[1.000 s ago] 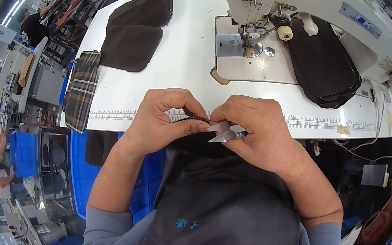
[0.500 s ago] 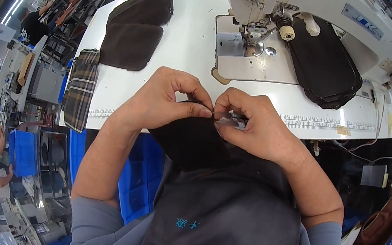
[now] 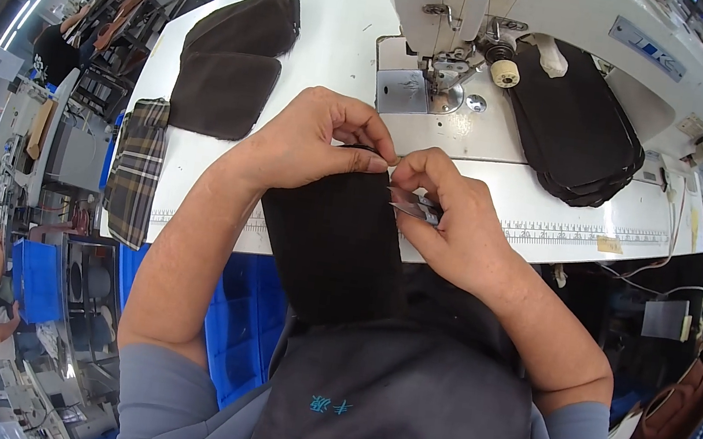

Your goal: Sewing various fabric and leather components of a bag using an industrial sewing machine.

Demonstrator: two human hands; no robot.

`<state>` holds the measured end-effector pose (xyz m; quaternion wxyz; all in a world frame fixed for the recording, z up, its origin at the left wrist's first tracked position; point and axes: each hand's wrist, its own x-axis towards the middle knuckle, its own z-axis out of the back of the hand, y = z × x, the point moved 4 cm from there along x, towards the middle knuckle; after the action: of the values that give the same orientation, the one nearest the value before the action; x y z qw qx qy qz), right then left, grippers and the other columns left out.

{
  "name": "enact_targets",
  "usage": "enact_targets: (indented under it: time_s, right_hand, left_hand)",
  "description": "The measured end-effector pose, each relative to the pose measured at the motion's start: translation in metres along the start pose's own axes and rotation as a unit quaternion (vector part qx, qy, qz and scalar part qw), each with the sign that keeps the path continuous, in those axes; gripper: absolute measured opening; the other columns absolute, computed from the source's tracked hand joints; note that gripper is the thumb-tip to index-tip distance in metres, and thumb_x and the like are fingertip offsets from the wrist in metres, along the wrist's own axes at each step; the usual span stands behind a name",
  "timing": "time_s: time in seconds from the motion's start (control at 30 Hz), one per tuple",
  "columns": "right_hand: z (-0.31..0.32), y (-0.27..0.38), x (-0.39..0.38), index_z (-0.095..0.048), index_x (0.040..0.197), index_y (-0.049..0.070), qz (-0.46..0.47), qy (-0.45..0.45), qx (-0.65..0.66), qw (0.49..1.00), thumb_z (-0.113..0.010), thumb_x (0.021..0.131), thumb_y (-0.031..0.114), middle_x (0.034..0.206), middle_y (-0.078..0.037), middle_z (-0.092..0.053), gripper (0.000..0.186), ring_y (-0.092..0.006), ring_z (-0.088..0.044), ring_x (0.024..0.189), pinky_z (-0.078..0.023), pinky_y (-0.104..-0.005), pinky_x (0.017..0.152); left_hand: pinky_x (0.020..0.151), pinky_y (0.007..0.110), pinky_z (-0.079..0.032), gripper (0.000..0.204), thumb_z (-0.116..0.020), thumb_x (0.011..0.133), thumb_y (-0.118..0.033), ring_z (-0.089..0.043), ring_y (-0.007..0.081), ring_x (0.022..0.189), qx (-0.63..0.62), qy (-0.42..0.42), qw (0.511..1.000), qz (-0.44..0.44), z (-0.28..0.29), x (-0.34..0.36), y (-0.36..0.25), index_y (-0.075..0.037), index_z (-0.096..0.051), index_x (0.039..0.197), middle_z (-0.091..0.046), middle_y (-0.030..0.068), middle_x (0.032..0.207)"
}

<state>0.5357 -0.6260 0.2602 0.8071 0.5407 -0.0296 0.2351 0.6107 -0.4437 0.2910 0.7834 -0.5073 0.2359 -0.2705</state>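
We looked down from head height through one wide fisheye lens, close above the bare left hand and the bare right hand, facing forward across a white, flat-topped table whose edges bowed outward.

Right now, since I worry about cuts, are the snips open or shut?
Slightly open: in the right hand, the snips show two tips apart.

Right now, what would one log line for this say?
left hand: pinches black fabric piece by its top edge | right hand: holds metal snips beside its right edge | nearby: sewing machine, dark fabric stack
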Motion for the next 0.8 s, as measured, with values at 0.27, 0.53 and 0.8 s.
enact_targets:
  time_s: [0.27, 0.53, 0.8]
  right_hand:
    - [0.023, 0.0, 0.005, -0.069, 0.107, 0.009, 0.144, 0.036, -0.276, 0.95, -0.073, 0.08, 0.008, 0.087, -0.004, -0.073, 0.028, -0.0298, -0.073, 0.077, -0.056, -0.0421, 0.064]
    - [0.028, -0.016, 0.012, -0.072, 0.101, 0.011, 0.238, 0.041, -0.403, 0.883, -0.067, 0.082, 0.015, 0.098, -0.006, -0.07, 0.019, -0.0248, -0.069, 0.066, -0.054, -0.0393, 0.055]
    - [0.031, -0.016, 0.012, -0.073, 0.108, 0.005, 0.233, 0.05, -0.415, 0.878, -0.067, 0.085, 0.015, 0.111, -0.009, -0.074, 0.026, -0.0246, -0.072, 0.07, -0.056, -0.0376, 0.059]
  left_hand:
    - [0.086, 0.027, -0.055, 0.016, -0.076, 0.084, 0.004, -0.071, 0.0112, 0.091, 0.105, -0.007, 0.994, -0.035, -0.01, 0.033, 0.001, 0.002, -0.069, 0.098, -0.074, 0.0051, 0.096]
    - [0.085, 0.039, -0.056, 0.019, -0.08, 0.081, -0.005, -0.071, 0.0295, 0.095, 0.34, -0.219, 0.885, -0.231, -0.034, 0.032, 0.005, -0.004, -0.072, 0.099, -0.073, 0.0066, 0.103]
    - [0.098, 0.043, -0.056, 0.028, -0.073, 0.089, -0.008, -0.07, 0.0333, 0.113, 0.332, -0.189, 0.907, -0.176, -0.048, 0.002, 0.01, -0.001, -0.074, 0.116, -0.072, 0.0118, 0.124]
